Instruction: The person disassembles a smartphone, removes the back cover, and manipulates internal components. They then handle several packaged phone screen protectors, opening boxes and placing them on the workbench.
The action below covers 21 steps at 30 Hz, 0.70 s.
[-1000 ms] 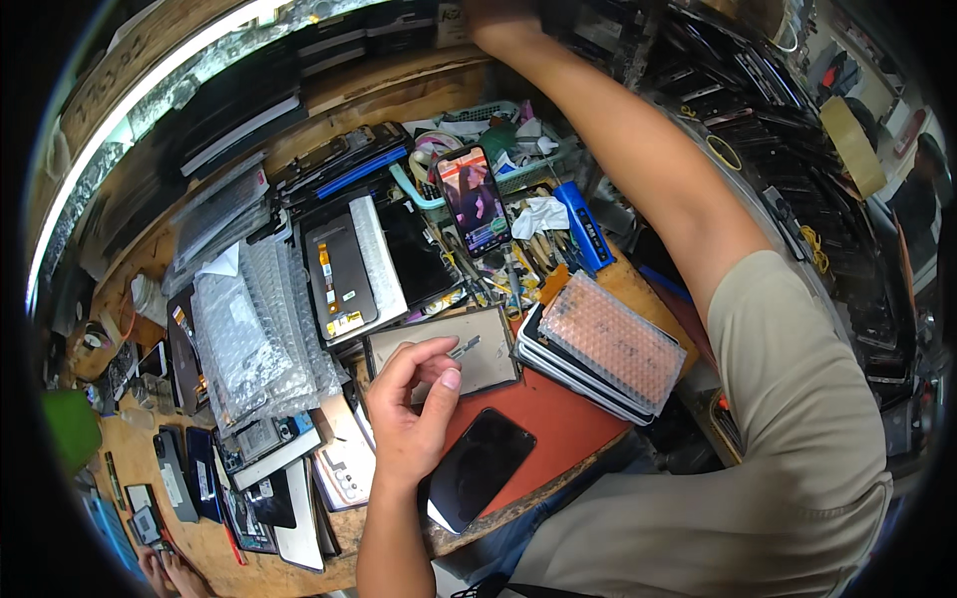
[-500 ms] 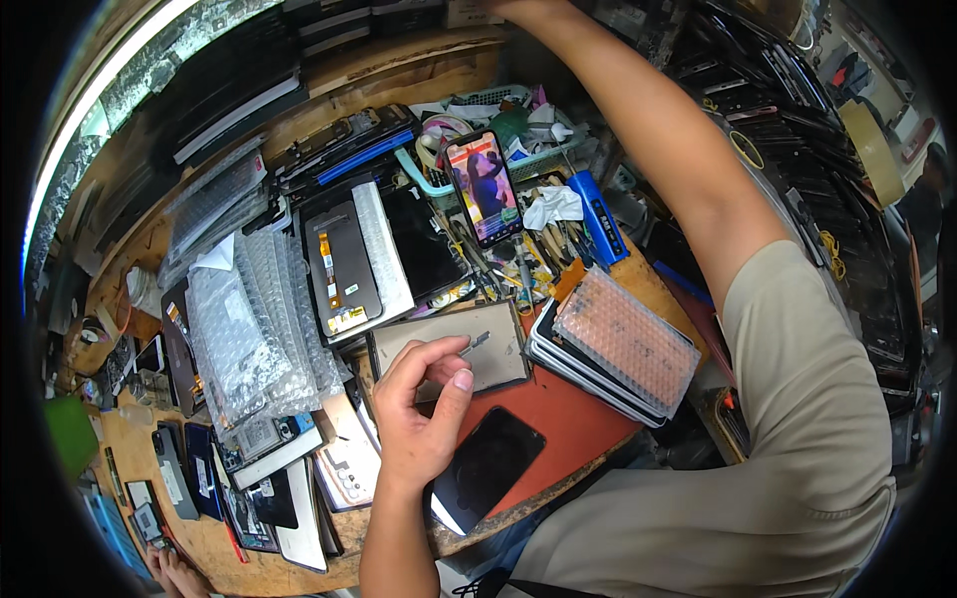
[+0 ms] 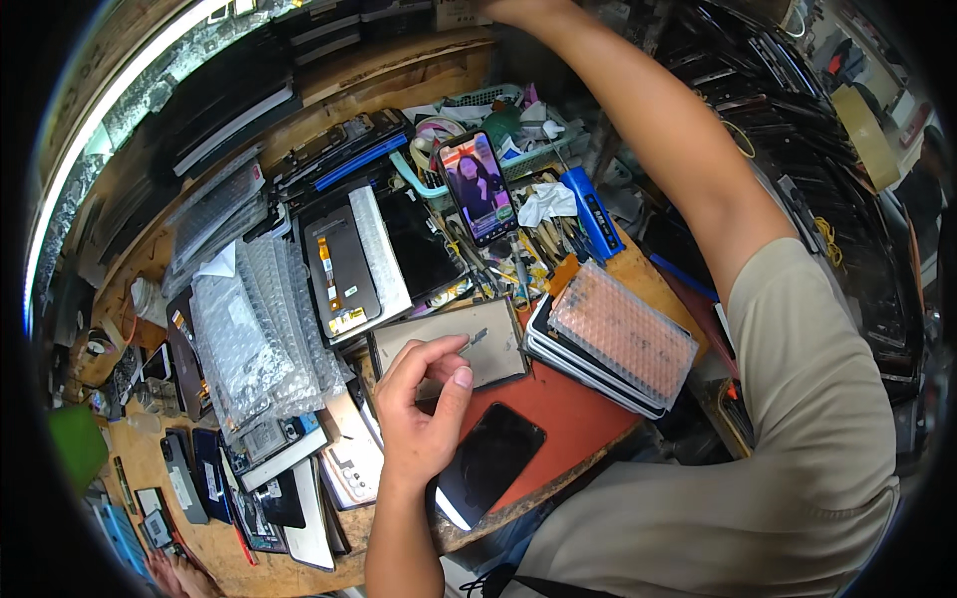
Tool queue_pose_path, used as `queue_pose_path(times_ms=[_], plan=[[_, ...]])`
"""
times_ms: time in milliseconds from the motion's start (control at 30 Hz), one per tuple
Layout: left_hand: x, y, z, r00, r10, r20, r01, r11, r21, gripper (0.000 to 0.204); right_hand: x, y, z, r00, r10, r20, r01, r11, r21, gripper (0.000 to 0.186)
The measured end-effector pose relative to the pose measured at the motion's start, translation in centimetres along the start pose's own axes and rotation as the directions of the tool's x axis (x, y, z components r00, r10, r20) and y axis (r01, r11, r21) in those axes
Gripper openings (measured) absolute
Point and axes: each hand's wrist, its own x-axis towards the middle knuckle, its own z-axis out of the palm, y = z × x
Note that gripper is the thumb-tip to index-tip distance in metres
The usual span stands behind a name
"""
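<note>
My left hand (image 3: 424,404) hovers over the front edge of a grey rectangular panel (image 3: 429,334) with a dark frame. Its fingers curl loosely, the thumb tip apart from the index tip, and I see nothing between them. Just past the fingertips, a small dark mark or piece shows on the panel. A black phone screen (image 3: 495,448) lies on the red mat to the right of my left wrist. My right arm stretches far forward; the right hand (image 3: 513,8) is cut off by the top edge, its fingers hidden.
Bubble-wrapped packages (image 3: 239,329) pile up at left. A lit phone (image 3: 477,187) stands before a teal basket (image 3: 429,179), near a blue device (image 3: 595,214). Bubble-wrapped tablet-like panels (image 3: 623,334) are stacked at right. Another person's hands (image 3: 179,575) work at lower left.
The view has shifted slightly, and the picture on the lit phone differs. My left hand keeps its loose curl, and my right arm stays stretched forward.
</note>
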Motion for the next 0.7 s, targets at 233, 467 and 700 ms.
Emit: queue_pose_path(times_ms=[233,467,700], plan=[[0.0,0.2,0.4,1.000,0.020,-0.009,-0.020,1.000,-0.014,0.024,-6.4,-1.0,-2.1,0.985,-0.123,-0.122,0.110,0.988,-0.113,0.039],[0.0,-0.2,0.4,0.999,-0.025,-0.026,0.021,0.988,-0.151,0.024,-13.7,-4.5,-8.7,0.974,-0.145,-0.172,0.124,0.984,-0.125,0.071],[0.3,-0.3,0.5,0.999,-0.034,-0.012,0.025,0.899,-0.437,0.058,-19.1,-8.7,-17.6,0.969,-0.201,-0.143,0.208,0.978,0.032,0.047]])
